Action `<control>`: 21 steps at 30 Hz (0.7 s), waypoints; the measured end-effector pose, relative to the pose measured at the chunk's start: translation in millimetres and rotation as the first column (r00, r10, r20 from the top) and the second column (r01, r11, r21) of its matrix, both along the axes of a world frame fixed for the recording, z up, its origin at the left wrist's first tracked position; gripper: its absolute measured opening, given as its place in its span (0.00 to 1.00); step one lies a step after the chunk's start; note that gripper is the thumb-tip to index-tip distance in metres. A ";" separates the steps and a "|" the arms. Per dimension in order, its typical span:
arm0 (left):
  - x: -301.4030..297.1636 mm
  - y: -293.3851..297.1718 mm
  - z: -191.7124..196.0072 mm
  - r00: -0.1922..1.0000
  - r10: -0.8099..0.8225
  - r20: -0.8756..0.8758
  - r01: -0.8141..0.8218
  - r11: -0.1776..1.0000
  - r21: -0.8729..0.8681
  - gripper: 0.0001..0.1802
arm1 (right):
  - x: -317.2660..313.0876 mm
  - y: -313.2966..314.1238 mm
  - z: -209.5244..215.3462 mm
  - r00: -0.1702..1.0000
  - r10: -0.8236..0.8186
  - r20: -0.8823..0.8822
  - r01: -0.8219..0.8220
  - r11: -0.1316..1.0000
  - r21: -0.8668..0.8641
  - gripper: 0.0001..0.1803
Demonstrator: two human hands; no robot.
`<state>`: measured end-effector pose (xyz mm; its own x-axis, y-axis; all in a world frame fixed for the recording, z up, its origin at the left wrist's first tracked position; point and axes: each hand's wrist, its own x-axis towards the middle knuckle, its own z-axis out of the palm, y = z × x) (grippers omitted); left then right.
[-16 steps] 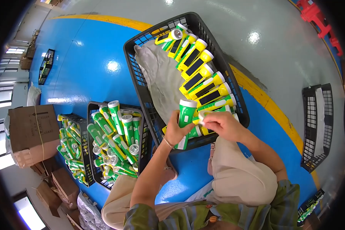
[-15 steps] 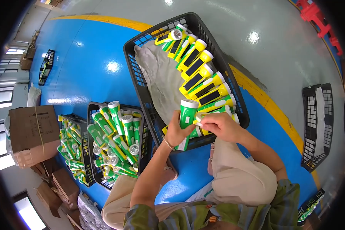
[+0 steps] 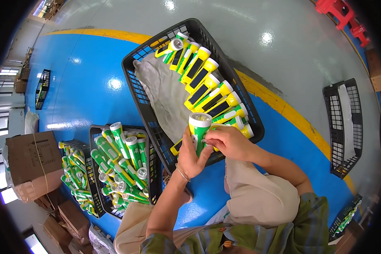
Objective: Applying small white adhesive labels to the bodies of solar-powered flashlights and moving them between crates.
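A green flashlight (image 3: 200,123) with a white head stands nearly upright, its lens end facing up toward me. My left hand (image 3: 189,160) is wrapped round its body. My right hand (image 3: 229,142) is closed in a pinch against the flashlight's side; a small whitish bit shows at the fingertips, too small to name. Both hands are over the near end of a large black basket (image 3: 150,108). Inside it, yellow-and-green flashlights (image 3: 202,90) with dark panels lie in a slanting row along the right side, on a grey-white plastic sheet (image 3: 158,91).
To the left stand two black baskets, one crate (image 3: 151,169) heaped with green flashlights and a farther crate (image 3: 98,198) also full. A cardboard box (image 3: 34,155) stands beyond them. At the right is a black basket (image 3: 333,127) with a white liner; red stools (image 3: 340,15) are at the far right.
The flashlight has tilted so that its lens now faces me. My left hand has turned with it, and my right fingers have shifted down its side. The whole view has moved slightly.
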<state>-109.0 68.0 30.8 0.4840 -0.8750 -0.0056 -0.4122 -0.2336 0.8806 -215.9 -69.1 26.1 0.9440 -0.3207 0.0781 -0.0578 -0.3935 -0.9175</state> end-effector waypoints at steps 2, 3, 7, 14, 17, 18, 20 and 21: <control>-2.9 1.5 -2.0 0.999 0.032 0.011 -0.032 0.999 -0.003 0.35 | 0.5 3.4 2.2 1.000 -0.026 0.013 0.026 0.999 -0.027 0.05; -5.0 3.5 -3.9 0.996 0.083 0.020 -0.084 0.996 0.041 0.32 | 0.9 5.7 4.8 0.999 -0.048 0.015 0.048 0.998 -0.045 0.05; -11.0 3.8 -3.8 0.977 0.163 0.139 -0.156 0.986 -0.063 0.28 | 2.2 3.2 9.1 0.991 -0.134 -0.020 0.130 0.981 -0.144 0.08; -3.4 11.2 -2.4 0.617 0.020 -0.787 -0.144 0.986 -0.088 0.28 | -0.1 -4.2 22.8 0.986 -0.068 -0.154 0.055 0.995 -0.089 0.10; -0.8 12.7 -5.7 0.723 0.040 -0.690 -0.107 0.993 -0.055 0.27 | -0.2 -2.6 19.3 0.960 -0.023 -0.280 -0.003 0.996 -0.092 0.09; 4.5 11.0 -2.6 0.715 0.078 -0.695 -0.106 0.994 0.002 0.27 | -1.0 -3.6 15.3 0.980 -0.014 -0.196 -0.009 0.993 -0.115 0.09; 9.3 12.7 3.2 0.685 0.093 -0.723 -0.119 0.993 0.015 0.25 | -2.8 -6.4 11.8 0.994 0.003 -0.105 -0.017 0.991 -0.134 0.08; 11.8 14.2 4.8 0.652 0.103 -0.751 -0.127 0.992 0.026 0.24 | -3.8 -8.3 11.1 0.994 0.032 -0.104 -0.041 0.995 -0.087 0.08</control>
